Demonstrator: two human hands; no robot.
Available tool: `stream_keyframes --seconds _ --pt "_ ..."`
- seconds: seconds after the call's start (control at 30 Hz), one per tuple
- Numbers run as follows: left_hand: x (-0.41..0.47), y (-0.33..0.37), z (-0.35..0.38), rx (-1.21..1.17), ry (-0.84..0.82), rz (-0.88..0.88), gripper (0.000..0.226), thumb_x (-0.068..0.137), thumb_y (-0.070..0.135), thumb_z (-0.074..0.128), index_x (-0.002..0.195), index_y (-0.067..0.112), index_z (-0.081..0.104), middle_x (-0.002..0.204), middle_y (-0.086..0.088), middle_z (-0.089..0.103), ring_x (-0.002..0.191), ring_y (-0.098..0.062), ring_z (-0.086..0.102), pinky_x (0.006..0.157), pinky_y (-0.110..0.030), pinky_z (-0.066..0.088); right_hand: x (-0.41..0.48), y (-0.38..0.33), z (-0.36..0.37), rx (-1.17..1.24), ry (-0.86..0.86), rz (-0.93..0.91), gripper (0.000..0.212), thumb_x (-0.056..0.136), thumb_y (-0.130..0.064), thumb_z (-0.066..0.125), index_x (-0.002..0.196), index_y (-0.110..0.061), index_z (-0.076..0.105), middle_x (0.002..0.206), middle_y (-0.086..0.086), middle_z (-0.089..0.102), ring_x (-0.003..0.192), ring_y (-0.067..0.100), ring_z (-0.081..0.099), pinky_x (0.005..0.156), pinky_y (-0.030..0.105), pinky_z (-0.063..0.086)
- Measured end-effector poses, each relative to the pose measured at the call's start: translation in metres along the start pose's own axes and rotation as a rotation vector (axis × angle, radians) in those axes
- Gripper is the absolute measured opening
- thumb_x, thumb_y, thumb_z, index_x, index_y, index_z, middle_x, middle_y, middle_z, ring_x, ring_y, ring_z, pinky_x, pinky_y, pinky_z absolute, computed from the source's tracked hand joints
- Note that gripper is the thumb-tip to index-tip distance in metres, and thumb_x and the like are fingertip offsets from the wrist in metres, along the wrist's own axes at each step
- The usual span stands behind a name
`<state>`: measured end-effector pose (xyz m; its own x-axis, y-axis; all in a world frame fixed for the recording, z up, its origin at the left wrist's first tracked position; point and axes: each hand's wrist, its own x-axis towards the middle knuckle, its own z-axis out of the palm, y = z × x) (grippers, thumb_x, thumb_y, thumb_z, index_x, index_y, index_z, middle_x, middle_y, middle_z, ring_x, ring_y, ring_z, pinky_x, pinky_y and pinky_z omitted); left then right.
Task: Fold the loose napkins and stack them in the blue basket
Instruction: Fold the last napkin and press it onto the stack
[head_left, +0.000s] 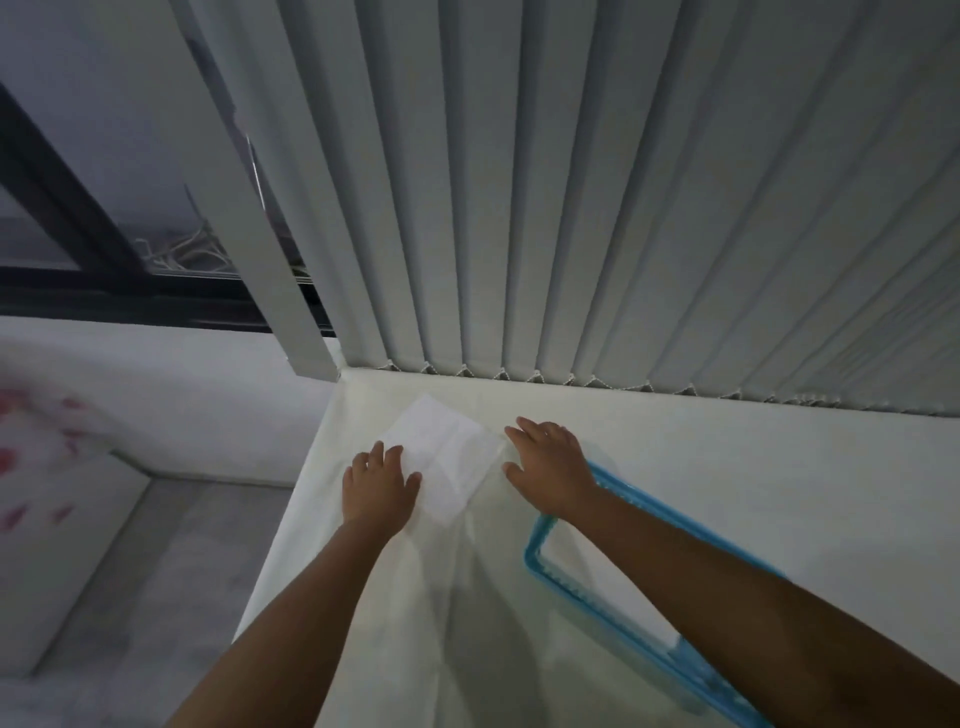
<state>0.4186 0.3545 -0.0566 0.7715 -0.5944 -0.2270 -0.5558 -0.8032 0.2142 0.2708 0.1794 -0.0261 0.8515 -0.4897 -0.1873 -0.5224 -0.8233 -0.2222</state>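
A white napkin (445, 453) lies flat on the cloth-covered table (701, 467), near its far left corner, showing crease lines. My left hand (378, 483) presses palm down on the napkin's near left part, fingers spread. My right hand (549, 465) rests palm down at the napkin's right edge, fingers apart. The blue basket (582, 587) sits to the right of the napkin, partly hidden under my right forearm; I see its rim and a pale inside, and cannot tell what it holds.
Grey vertical blinds (623, 208) hang along the table's far edge. The table's left edge drops to a grey floor (156, 571). A white surface with red marks (31, 467) lies at the far left, and a dark window frame (78, 234) stands behind.
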Motion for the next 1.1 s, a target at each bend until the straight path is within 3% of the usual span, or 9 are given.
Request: stream_keyframes --seconds 0.17,0.4,0.57,0.7,0.83,0.9,0.97,1.03,1.1 --pt "0.025 -0.018 0.0 -0.192 -0.052 -0.104 0.054 0.094 0.038 0.047 0.141 0.014 0.037 0.148 -0.008 0.039 0.132 -0.031 0.037 0.106 -0.043 0.036 0.054 -0.026 0.007 0.001 -0.122 -0.033 0.048 0.092 -0.034 0.043 0.135 -0.012 0.043 0.141 0.007 0.045 0.122 0.032 0.043 0.1 0.041 0.038" --pt "0.052 -0.023 0.008 -0.277 0.071 -0.205 0.045 0.09 0.031 0.052 0.132 0.018 0.045 0.13 -0.007 0.051 0.116 -0.028 0.05 0.09 -0.041 0.045 0.103 -0.054 0.028 0.01 -0.199 -0.058 0.047 0.092 -0.03 0.042 0.135 -0.012 0.04 0.14 0.008 0.044 0.122 0.033 0.043 0.095 0.043 0.039" --pt "0.068 -0.03 0.011 -0.403 0.082 -0.342 0.033 0.088 0.022 0.054 0.121 0.018 0.055 0.117 -0.007 0.062 0.109 -0.029 0.056 0.089 -0.039 0.044 0.12 -0.06 0.035 0.009 -0.218 -0.035 0.053 0.093 -0.028 0.043 0.142 -0.013 0.032 0.142 0.011 0.043 0.125 0.034 0.041 0.096 0.044 0.039" --pt "0.072 -0.033 0.011 -0.254 0.194 -0.203 0.024 0.088 0.013 0.052 0.104 0.02 0.068 0.106 -0.006 0.065 0.101 -0.029 0.057 0.079 -0.037 0.041 0.132 -0.063 0.035 0.025 -0.135 -0.037 0.059 0.091 -0.025 0.046 0.146 -0.015 0.027 0.144 0.011 0.04 0.125 0.033 0.041 0.097 0.043 0.038" --pt "0.071 -0.033 0.003 -0.224 0.279 -0.026 0.014 0.084 0.013 0.063 0.092 0.022 0.07 0.103 -0.001 0.067 0.103 -0.029 0.056 0.083 -0.039 0.042 0.142 -0.063 0.03 0.026 -0.074 -0.126 0.07 0.089 -0.016 0.048 0.151 -0.025 0.015 0.159 0.004 0.017 0.139 0.032 0.023 0.11 0.044 0.026" --pt "0.067 -0.031 -0.001 -0.285 0.286 0.048 0.014 0.082 0.011 0.065 0.088 0.022 0.07 0.102 0.001 0.068 0.102 -0.028 0.058 0.079 -0.037 0.045 0.146 -0.061 0.027 0.043 -0.052 -0.154 0.064 0.089 -0.014 0.048 0.148 -0.026 0.025 0.16 0.002 0.017 0.143 0.031 0.017 0.114 0.043 0.019" --pt "0.061 -0.026 -0.001 -0.35 0.276 0.111 0.014 0.082 0.01 0.063 0.088 0.022 0.069 0.102 0.003 0.068 0.101 -0.026 0.058 0.078 -0.034 0.045 0.146 -0.059 0.025 0.065 0.001 -0.191 0.046 0.089 -0.013 0.048 0.134 -0.023 0.048 0.152 0.0 0.034 0.139 0.028 0.027 0.113 0.04 0.017" --pt "0.052 -0.019 -0.003 -0.486 0.194 0.106 0.013 0.087 0.018 0.059 0.094 0.023 0.068 0.106 0.006 0.066 0.102 -0.018 0.057 0.08 -0.03 0.045 0.141 -0.054 0.021 0.054 0.05 -0.222 0.031 0.087 -0.011 0.046 0.11 -0.022 0.064 0.127 -0.003 0.058 0.122 0.024 0.045 0.108 0.036 0.022" --pt "0.043 -0.01 -0.008 -0.668 0.067 0.051 0.017 0.093 0.032 0.052 0.101 0.025 0.065 0.104 0.011 0.065 0.097 -0.01 0.058 0.077 -0.023 0.044 0.13 -0.044 0.02 0.016 0.075 -0.237 0.026 0.087 -0.012 0.045 0.097 -0.022 0.066 0.104 -0.004 0.066 0.108 0.022 0.052 0.106 0.036 0.024"
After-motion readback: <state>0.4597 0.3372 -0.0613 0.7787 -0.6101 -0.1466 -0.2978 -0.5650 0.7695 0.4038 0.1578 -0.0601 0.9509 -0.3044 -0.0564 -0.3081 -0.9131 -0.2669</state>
